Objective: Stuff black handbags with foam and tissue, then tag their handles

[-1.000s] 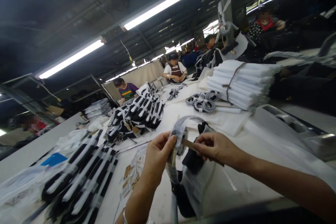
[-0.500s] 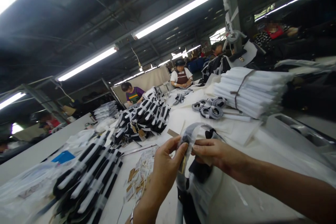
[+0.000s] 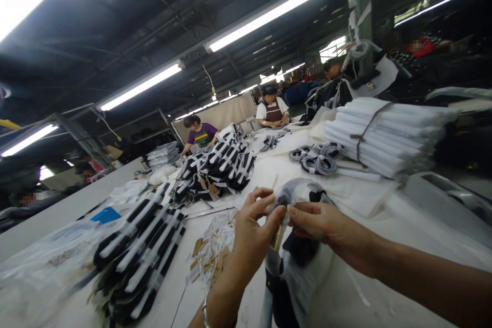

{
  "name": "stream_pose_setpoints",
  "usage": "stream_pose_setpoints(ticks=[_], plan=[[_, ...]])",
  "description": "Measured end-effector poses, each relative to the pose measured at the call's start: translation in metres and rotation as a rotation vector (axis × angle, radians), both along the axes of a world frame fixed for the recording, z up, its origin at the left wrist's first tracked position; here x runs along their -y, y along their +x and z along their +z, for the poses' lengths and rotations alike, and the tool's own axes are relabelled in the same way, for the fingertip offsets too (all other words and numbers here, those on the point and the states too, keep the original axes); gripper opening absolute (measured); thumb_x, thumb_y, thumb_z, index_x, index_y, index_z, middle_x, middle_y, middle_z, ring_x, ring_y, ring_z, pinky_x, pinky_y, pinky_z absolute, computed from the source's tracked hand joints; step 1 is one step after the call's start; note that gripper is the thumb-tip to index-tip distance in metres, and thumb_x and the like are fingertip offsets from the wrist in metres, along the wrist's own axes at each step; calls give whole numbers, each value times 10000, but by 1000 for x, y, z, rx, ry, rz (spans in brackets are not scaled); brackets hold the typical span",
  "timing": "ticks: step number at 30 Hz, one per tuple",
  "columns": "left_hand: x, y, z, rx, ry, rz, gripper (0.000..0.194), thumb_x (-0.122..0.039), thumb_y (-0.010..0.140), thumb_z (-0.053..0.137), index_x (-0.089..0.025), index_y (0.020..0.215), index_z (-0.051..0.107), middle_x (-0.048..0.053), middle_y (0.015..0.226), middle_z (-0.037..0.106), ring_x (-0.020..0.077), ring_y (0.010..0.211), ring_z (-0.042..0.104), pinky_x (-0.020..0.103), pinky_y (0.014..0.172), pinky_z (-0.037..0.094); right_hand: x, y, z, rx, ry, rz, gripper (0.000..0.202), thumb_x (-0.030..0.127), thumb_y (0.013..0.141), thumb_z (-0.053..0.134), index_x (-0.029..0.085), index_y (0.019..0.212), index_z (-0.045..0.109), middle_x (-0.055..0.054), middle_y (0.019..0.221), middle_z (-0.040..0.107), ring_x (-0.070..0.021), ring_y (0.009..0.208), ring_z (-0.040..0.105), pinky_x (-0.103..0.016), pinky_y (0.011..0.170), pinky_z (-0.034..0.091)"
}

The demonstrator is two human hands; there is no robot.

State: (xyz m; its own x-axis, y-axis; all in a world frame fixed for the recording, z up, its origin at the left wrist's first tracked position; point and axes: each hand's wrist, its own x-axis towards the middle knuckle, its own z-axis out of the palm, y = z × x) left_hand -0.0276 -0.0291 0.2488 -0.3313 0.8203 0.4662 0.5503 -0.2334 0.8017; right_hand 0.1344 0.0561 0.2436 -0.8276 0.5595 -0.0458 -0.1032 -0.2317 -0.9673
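Observation:
A curved bag strap [image 3: 295,185] in whitish see-through wrapping arches over a black bag-like item [image 3: 282,302] at the table's near edge. My left hand [image 3: 251,233] pinches the wrapping between thumb and forefinger, the other fingers raised. Right beside it, my right hand [image 3: 326,225] is closed on the same wrapped strap, its thumb tip close to the left thumb. A gold-coloured strip [image 3: 277,240] shows below the left thumb. What lies between the fingertips is partly hidden.
Bundles of black-and-white wrapped straps [image 3: 142,261] and a heap of the same [image 3: 215,169] lie left. Paper tags [image 3: 211,253] sit nearer. Coiled straps [image 3: 317,159], tied white rolls [image 3: 380,136] and a grey plastic bin [image 3: 434,200] are right. Co-workers [image 3: 272,110] sit beyond.
My hands have drawn closer together on the strap, and the left fingers have lifted and spread somewhat. The whole view has shifted slightly, moving things to the right.

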Motion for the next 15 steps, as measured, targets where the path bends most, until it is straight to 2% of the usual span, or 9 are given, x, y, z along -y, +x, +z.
stream_pose_setpoints(ticks=[3, 8, 15], plan=[[0, 3, 2, 21, -7, -4, 234, -358, 863, 693, -201, 1019, 765, 101, 1250, 589, 163, 859, 676, 300, 788, 563, 0, -1, -1, -24, 1, 11, 538, 683, 808, 647, 219, 1061, 746, -73, 1119, 691, -254, 1124, 553, -377, 969, 408], [1, 8, 1, -10, 62, -10, 177, -320, 862, 689, -200, 974, 757, 100, 1176, 612, 228, 1092, 616, 287, 811, 548, 0, -6, -4, -29, 10, -76, 531, 658, 756, 717, 175, 974, 758, -77, 1011, 710, -237, 993, 588, -367, 919, 425], [2, 10, 0, -55, 86, 53, 153, -318, 866, 679, -214, 941, 764, 90, 1145, 626, 232, 1111, 607, 362, 970, 500, 2, -7, -5, -35, 90, -133, 502, 638, 785, 695, 153, 898, 759, -80, 901, 710, -246, 929, 601, -393, 919, 446]])
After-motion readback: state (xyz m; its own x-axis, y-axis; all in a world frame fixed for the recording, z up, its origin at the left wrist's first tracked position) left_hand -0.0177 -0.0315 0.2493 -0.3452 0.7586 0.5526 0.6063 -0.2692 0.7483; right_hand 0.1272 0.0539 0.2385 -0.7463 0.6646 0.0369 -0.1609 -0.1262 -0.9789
